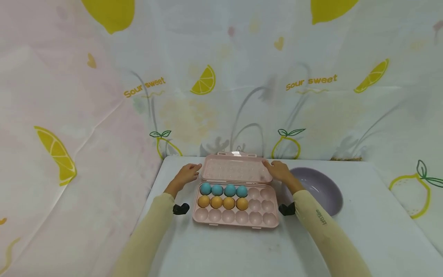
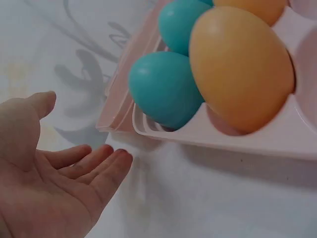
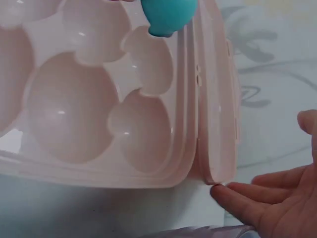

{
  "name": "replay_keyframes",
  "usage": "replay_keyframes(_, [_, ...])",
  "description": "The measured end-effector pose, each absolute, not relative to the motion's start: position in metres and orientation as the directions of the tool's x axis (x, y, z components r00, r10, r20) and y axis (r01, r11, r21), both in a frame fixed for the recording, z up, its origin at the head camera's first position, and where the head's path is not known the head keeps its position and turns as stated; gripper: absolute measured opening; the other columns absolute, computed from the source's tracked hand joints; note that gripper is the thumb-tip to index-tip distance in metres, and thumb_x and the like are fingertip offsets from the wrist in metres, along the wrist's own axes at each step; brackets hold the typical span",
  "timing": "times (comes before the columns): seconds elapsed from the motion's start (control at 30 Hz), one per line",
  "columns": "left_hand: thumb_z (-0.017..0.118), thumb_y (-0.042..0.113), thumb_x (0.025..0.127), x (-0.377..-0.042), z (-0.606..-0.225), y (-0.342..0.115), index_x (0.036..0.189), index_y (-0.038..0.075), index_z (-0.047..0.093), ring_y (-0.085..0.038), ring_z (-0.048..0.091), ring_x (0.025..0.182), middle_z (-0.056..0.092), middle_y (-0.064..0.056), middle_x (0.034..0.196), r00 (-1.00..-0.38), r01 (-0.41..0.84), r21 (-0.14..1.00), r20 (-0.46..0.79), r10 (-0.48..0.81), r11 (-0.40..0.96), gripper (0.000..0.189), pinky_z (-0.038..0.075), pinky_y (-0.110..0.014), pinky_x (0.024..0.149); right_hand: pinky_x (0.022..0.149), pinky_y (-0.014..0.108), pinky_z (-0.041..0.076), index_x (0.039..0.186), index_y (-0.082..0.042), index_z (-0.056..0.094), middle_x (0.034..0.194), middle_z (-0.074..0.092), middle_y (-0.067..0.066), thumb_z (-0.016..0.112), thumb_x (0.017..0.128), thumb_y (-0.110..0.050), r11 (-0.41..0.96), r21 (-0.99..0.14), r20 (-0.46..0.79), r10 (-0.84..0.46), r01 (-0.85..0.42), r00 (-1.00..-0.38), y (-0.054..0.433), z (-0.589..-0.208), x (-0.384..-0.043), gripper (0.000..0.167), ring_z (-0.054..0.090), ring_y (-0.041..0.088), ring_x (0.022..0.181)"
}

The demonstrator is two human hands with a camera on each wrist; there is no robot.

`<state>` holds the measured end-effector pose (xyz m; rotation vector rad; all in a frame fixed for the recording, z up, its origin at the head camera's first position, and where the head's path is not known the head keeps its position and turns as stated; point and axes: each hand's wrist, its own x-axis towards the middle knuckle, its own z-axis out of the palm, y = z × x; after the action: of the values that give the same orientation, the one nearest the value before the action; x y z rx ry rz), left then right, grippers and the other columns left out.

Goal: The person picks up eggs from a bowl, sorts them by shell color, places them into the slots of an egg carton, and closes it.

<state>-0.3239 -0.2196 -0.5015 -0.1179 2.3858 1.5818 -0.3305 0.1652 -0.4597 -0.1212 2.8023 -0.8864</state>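
A pink plastic egg box [image 1: 235, 221] lies unfolded on the white table, its lid [image 1: 237, 169] laid back behind it. Several blue eggs [image 1: 217, 190] fill the left of the back row, with several orange eggs [image 1: 216, 202] in the middle row before them. The front row and the right-hand cups hold nothing. My left hand [image 1: 188, 173] is beside the lid's left edge, apart from it, fingers extended in the left wrist view. At the lid's right corner is my right hand [image 1: 279, 171]; in the right wrist view a fingertip [image 3: 218, 191] meets or nearly meets the corner.
A purple bowl [image 1: 333, 192] stands right of the egg box, partly behind the right forearm. The white table [image 1: 221, 254] runs back to a lemon-print cloth [image 1: 238, 111], which also hangs along the left side.
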Motion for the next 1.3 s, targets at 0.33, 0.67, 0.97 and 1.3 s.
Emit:
replay_keyframes(0.33, [0.028, 0.049, 0.105, -0.331, -0.506, -0.212, 0.14, -0.013, 0.038, -0.036, 0.05, 0.125, 0.047, -0.028, 0.136, -0.897, -0.398, 0.902, -0.421, 0.136, 0.165, 0.072, 0.043, -0.042, 0.104, 0.079, 0.041, 0.058, 0.131, 0.022, 0.04, 0.124, 0.052, 0.035, 0.04, 0.101, -0.049, 0.697, -0.696, -0.342, -0.112, 0.171, -0.933, 0.164, -0.462, -0.344, 0.077, 0.062, 0.041, 0.103])
replay_keyframes(0.67, [0.026, 0.056, 0.103, -0.33, -0.508, -0.208, 0.138, -0.013, 0.04, -0.031, 0.055, 0.116, 0.053, -0.026, 0.127, -0.893, -0.42, 0.895, -0.437, 0.106, 0.151, 0.079, 0.045, -0.041, 0.102, 0.081, 0.047, 0.056, 0.141, 0.018, 0.027, 0.126, 0.046, 0.033, 0.044, 0.098, -0.051, 0.643, -0.725, -0.387, -0.085, 0.247, -0.918, 0.159, -0.469, -0.344, 0.083, 0.054, 0.041, 0.109])
replay_keyframes(0.97, [0.023, 0.054, 0.104, -0.332, -0.504, -0.209, 0.137, -0.017, 0.037, -0.037, 0.054, 0.118, 0.051, -0.032, 0.129, -0.912, -0.378, 0.922, -0.386, 0.136, 0.084, 0.08, 0.045, -0.044, 0.101, 0.084, 0.049, 0.053, 0.142, 0.015, 0.032, 0.132, 0.048, 0.034, 0.04, 0.101, -0.052, 0.411, -0.861, -0.371, -0.107, 0.299, -0.922, 0.168, -0.471, -0.346, 0.078, 0.055, 0.044, 0.116])
replay_keyframes(1.3, [0.023, 0.058, 0.102, -0.327, -0.501, -0.209, 0.142, -0.014, 0.03, -0.034, 0.048, 0.117, 0.041, -0.027, 0.134, -0.933, -0.349, 0.936, -0.341, 0.115, -0.056, 0.083, 0.038, -0.047, 0.107, 0.102, 0.052, 0.042, 0.144, 0.013, 0.032, 0.14, 0.043, 0.03, 0.029, 0.103, -0.051, 0.061, -0.934, -0.356, -0.056, 0.352, -0.933, 0.169, -0.467, -0.341, 0.077, 0.049, 0.038, 0.123])
